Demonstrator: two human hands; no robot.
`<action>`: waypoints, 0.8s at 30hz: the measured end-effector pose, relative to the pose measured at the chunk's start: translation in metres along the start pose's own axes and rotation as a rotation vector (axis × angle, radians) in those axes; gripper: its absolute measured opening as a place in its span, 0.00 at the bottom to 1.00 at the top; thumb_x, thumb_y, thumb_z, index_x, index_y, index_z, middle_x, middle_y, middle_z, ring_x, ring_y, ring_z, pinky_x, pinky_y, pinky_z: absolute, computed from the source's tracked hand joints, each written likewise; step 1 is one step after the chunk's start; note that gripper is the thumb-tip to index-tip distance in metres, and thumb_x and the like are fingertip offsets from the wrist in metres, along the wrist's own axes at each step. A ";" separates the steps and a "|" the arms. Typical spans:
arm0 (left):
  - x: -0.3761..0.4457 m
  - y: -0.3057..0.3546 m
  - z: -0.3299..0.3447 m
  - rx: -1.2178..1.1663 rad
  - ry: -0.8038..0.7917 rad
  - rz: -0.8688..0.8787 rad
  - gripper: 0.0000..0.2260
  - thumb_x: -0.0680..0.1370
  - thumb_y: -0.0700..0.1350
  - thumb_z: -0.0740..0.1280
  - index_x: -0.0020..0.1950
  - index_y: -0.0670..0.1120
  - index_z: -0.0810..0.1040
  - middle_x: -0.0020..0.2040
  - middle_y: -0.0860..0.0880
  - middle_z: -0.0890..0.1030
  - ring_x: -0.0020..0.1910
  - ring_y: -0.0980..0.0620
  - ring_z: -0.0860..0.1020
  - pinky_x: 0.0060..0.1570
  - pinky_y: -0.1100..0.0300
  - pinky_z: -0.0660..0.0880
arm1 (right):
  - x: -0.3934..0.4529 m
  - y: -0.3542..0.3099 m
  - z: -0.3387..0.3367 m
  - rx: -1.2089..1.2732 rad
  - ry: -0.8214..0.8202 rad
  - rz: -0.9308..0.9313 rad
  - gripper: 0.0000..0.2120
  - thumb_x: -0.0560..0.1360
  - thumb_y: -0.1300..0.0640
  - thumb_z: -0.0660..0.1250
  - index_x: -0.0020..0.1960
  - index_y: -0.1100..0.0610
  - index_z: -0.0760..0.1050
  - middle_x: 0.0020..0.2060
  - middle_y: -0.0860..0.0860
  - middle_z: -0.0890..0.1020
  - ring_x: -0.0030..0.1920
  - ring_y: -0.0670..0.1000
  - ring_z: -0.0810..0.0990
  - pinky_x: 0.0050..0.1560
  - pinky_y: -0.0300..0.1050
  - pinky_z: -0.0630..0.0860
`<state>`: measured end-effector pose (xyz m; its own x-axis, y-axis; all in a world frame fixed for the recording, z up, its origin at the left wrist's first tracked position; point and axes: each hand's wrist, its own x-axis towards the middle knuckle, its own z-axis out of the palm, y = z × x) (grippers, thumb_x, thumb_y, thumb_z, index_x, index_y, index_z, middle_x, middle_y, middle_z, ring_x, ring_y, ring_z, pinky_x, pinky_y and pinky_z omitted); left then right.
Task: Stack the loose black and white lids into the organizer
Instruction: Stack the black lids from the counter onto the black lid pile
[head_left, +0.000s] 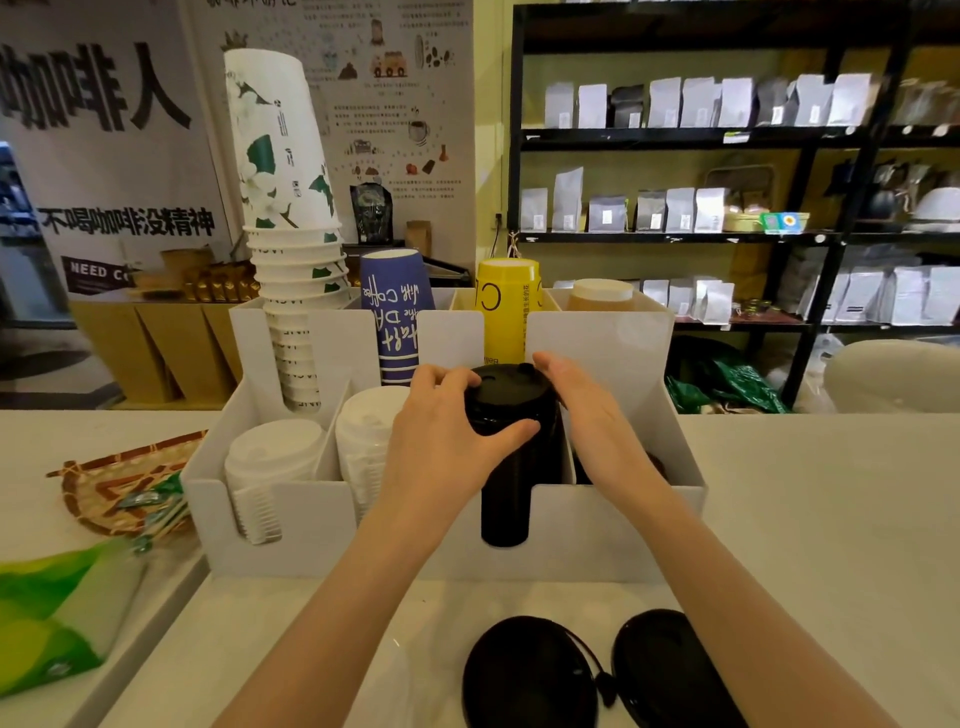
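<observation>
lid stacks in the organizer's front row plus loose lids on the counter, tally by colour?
White lid stacks: 2
Black lid stack, between both hands: 1
Loose black lids: 2
Loose white lids: 0 seen
Total: 5

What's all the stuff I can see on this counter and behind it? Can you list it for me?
Organizer: one, white, middle of the counter.
Black lid stack: one, black, front row, third slot from the left.
White lid stacks: two, white, front left slots.
Loose lids: two, black, on the counter at the near edge.
Cup stacks: four, white-green, blue, yellow, brown, back row.
Basket: one, brown, left of the organizer.
Packet: one, green, near left.
Bags: many, pale and grey, shelves behind.
Left hand: wrapped around the black stack.
Right hand: on the stack's right side.
</observation>
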<state>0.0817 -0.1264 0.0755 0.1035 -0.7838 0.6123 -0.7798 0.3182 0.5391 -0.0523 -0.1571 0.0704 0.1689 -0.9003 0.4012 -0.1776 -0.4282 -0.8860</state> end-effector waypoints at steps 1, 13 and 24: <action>0.000 0.000 0.000 0.008 -0.004 0.004 0.27 0.65 0.58 0.71 0.59 0.47 0.71 0.56 0.48 0.71 0.47 0.56 0.66 0.48 0.66 0.65 | -0.001 0.000 0.000 -0.011 -0.006 -0.004 0.17 0.79 0.49 0.47 0.63 0.49 0.68 0.52 0.45 0.74 0.51 0.36 0.71 0.43 0.16 0.64; -0.007 0.010 -0.007 -0.034 -0.052 0.005 0.27 0.68 0.56 0.69 0.61 0.44 0.69 0.60 0.45 0.67 0.60 0.48 0.68 0.59 0.59 0.66 | -0.029 -0.007 -0.019 -0.058 0.136 -0.029 0.18 0.78 0.49 0.51 0.64 0.52 0.70 0.56 0.47 0.77 0.59 0.47 0.74 0.64 0.46 0.69; -0.043 0.042 -0.005 -0.093 0.002 0.219 0.13 0.74 0.47 0.64 0.57 0.46 0.73 0.58 0.46 0.74 0.58 0.49 0.70 0.55 0.58 0.67 | -0.115 -0.004 -0.057 -0.251 0.251 0.065 0.14 0.77 0.53 0.55 0.60 0.52 0.72 0.48 0.48 0.81 0.49 0.47 0.79 0.53 0.44 0.74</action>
<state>0.0474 -0.0769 0.0752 -0.0605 -0.6900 0.7213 -0.7238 0.5279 0.4443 -0.1263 -0.0564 0.0410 -0.0884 -0.9040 0.4183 -0.4183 -0.3474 -0.8392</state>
